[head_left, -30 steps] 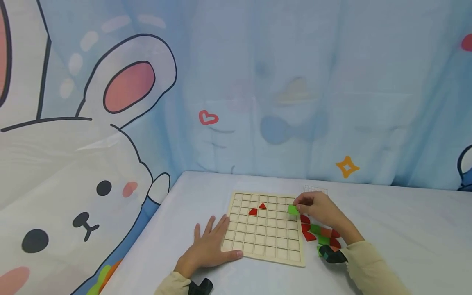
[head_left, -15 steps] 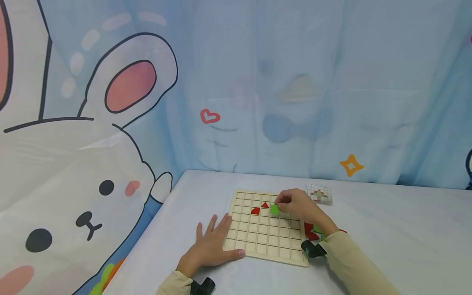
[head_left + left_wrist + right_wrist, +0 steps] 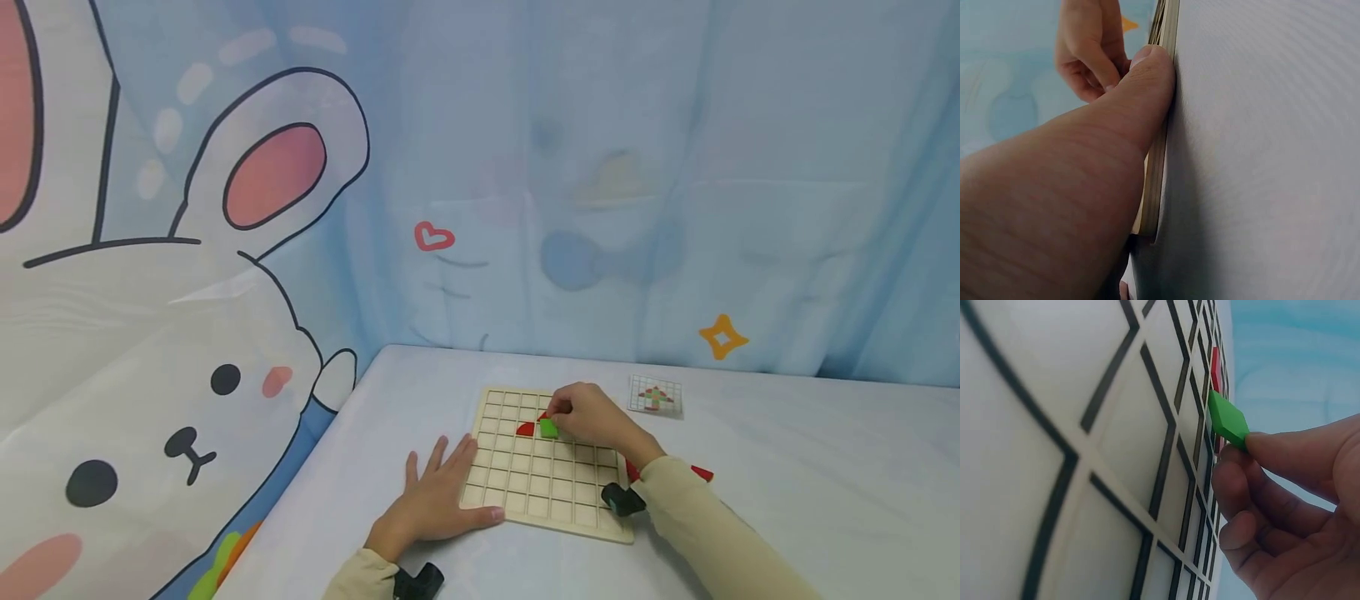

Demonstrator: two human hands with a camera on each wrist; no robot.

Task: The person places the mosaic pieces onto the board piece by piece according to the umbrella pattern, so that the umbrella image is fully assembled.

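Looks like a curtained-off play corner from here, home or elsewhere I can't tell: blue curtain (image 3: 600,117) along the far edge of the white table (image 3: 825,492), cartoon rabbit (image 3: 150,350) beyond its left edge, toy-like grid board (image 3: 549,486) on top.

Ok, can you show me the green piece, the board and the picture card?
Green piece (image 3: 1227,420): right wrist view, middle of its broad face.
Board (image 3: 551,467): head view, bare cells near its middle.
Picture card (image 3: 656,397): head view, middle of its printed side.
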